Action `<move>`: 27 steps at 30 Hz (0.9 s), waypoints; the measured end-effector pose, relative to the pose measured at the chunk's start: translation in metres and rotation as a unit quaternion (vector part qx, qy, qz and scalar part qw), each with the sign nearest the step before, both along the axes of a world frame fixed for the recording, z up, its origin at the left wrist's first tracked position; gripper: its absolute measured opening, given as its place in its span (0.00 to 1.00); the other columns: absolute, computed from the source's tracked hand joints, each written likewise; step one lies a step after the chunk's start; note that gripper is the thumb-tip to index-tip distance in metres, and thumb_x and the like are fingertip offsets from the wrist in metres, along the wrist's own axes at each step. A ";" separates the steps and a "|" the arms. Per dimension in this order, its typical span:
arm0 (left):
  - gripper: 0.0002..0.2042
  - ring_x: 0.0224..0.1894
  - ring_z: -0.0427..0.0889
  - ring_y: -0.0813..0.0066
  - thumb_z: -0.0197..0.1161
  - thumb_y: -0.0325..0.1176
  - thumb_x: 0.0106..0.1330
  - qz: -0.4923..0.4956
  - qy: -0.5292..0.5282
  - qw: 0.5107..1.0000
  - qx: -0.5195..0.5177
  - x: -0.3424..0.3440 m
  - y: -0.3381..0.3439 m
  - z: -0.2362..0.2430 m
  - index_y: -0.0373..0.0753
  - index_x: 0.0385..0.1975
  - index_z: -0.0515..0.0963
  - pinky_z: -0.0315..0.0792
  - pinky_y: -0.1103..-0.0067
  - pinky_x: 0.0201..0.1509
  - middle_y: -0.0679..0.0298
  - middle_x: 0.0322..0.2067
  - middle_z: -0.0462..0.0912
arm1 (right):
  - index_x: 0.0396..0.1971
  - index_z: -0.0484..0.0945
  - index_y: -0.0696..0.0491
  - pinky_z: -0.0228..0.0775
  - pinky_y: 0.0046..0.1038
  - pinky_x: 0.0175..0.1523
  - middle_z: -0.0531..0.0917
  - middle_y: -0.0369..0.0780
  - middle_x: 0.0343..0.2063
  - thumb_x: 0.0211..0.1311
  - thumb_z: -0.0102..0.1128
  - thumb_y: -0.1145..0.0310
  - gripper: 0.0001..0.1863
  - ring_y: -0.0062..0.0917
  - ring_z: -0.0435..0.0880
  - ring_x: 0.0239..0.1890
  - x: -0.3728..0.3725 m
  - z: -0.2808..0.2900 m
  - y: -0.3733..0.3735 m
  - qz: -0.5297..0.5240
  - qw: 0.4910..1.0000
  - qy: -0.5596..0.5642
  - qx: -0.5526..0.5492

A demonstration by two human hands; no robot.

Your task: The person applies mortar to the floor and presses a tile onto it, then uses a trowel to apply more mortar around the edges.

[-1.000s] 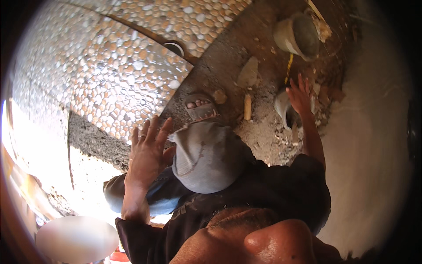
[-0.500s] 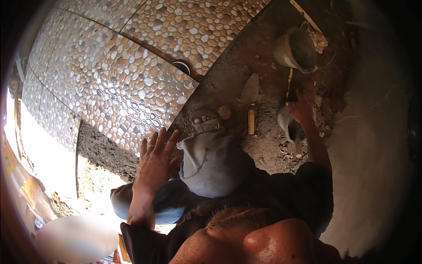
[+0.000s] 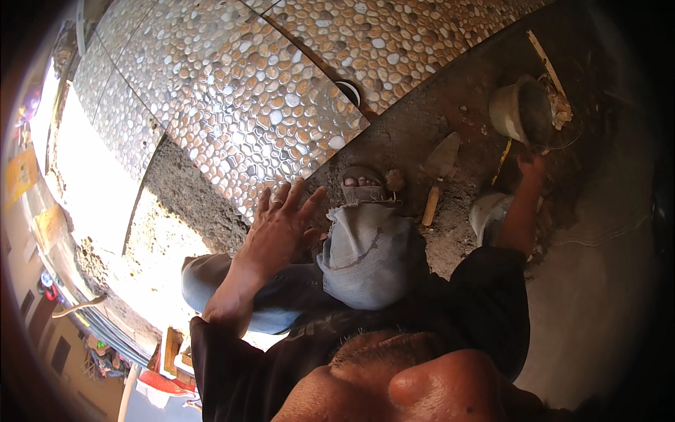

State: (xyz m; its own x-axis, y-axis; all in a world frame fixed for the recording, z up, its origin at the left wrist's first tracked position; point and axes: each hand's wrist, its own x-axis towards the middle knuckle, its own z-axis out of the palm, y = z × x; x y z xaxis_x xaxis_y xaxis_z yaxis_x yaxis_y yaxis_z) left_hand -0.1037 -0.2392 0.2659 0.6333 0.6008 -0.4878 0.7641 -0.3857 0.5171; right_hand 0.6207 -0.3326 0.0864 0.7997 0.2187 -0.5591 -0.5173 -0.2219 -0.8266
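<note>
My left hand [image 3: 285, 219] is held with its fingers spread, beside my bent knee and over the near edge of the pebble-patterned tiles [image 3: 274, 98]. It holds nothing, and a ring shows on one finger. Out to the right, my right hand [image 3: 532, 165] is at the near rim of a grey bucket [image 3: 508, 116], which is tipped to one side. Its fingers are dim and blurred, so their grip does not show. A pale container [image 3: 485, 213] lies partly behind my right forearm. On the dirt, a trowel with a wooden handle [image 3: 431, 204] points away from me.
My sandalled foot [image 3: 362, 181] stands on dark soil beside a small stone [image 3: 395, 179]. A yellow strip [image 3: 501, 162] lies below the bucket, and a wooden stick [image 3: 547, 63] beyond it. A round white-rimmed object [image 3: 349, 91] sits at the tile joint. Grey mortar [image 3: 186, 176] borders the tiles at left.
My right hand has moved away from the pale container, farther out to the bucket's rim. The whole view has shifted, bringing more of the left side into sight. My left hand remains spread.
</note>
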 end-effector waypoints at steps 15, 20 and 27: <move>0.33 0.65 0.65 0.48 0.64 0.43 0.62 0.001 -0.049 0.998 -0.026 -0.005 0.008 -0.010 0.50 0.67 0.60 0.54 0.54 0.70 0.50 0.64 0.63 | 0.66 0.62 0.55 0.58 0.36 0.66 0.68 0.45 0.63 0.71 0.51 0.55 0.29 0.34 0.66 0.66 -0.336 0.074 -0.035 0.638 0.696 -0.232 -0.234; 0.34 0.62 0.70 0.52 0.64 0.44 0.62 0.063 -0.066 0.985 -0.145 -0.021 0.000 -0.004 0.48 0.68 0.59 0.59 0.56 0.68 0.50 0.63 0.66 | 0.67 0.60 0.57 0.53 0.34 0.70 0.64 0.48 0.66 0.71 0.49 0.51 0.32 0.36 0.60 0.70 -0.389 0.218 0.013 0.661 0.724 -0.048 -0.189; 0.33 0.67 0.61 0.46 0.63 0.46 0.62 0.312 0.031 0.916 -0.250 -0.084 -0.101 0.079 0.47 0.67 0.61 0.54 0.49 0.67 0.48 0.66 0.62 | 0.68 0.58 0.55 0.54 0.39 0.70 0.59 0.52 0.68 0.70 0.50 0.51 0.34 0.43 0.59 0.70 -0.465 0.390 0.002 0.694 0.687 -0.112 -0.184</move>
